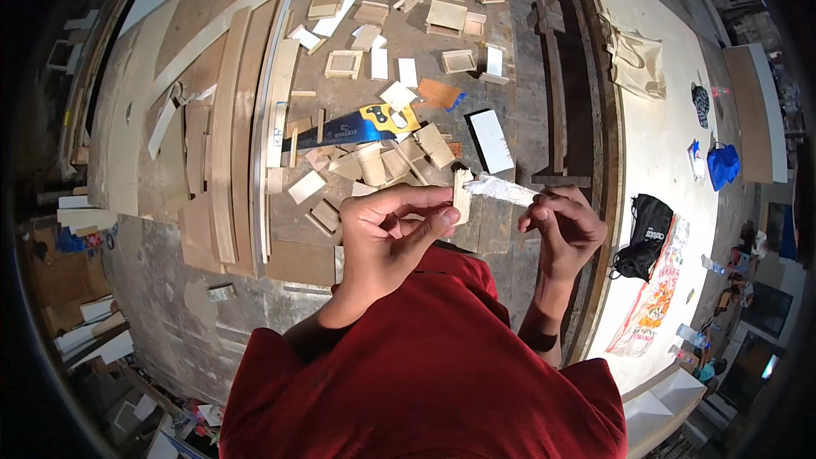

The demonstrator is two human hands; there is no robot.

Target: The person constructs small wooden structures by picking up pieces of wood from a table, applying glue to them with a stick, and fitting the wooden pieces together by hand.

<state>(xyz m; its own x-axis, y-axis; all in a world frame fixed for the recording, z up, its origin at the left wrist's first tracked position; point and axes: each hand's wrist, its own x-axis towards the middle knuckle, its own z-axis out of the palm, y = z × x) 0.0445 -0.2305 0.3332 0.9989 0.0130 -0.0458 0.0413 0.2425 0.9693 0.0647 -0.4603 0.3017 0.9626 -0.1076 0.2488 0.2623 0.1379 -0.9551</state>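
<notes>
Between thumb and fingers, my left hand (387, 225) pinches a small, pale piece of wood (461, 202) with a rough top end. My right hand (565, 229) grips the near end of a white-coated stick (503, 189). The stick's far end meets the upper part of the wood piece, or is very close to it. Below and beyond the hands lie loose wood offcuts (370, 166) in a pile. A handsaw (348, 129) with a yellow and black handle rests across that pile.
Small wooden frames (343, 63) and boxes are scattered over the worktable (489, 234). Long boards (242, 119) lie at left, and a white block (490, 141) sits ahead. On the pale panel (671, 144) at right are a tote bag (637, 64) and a black pouch (644, 234).
</notes>
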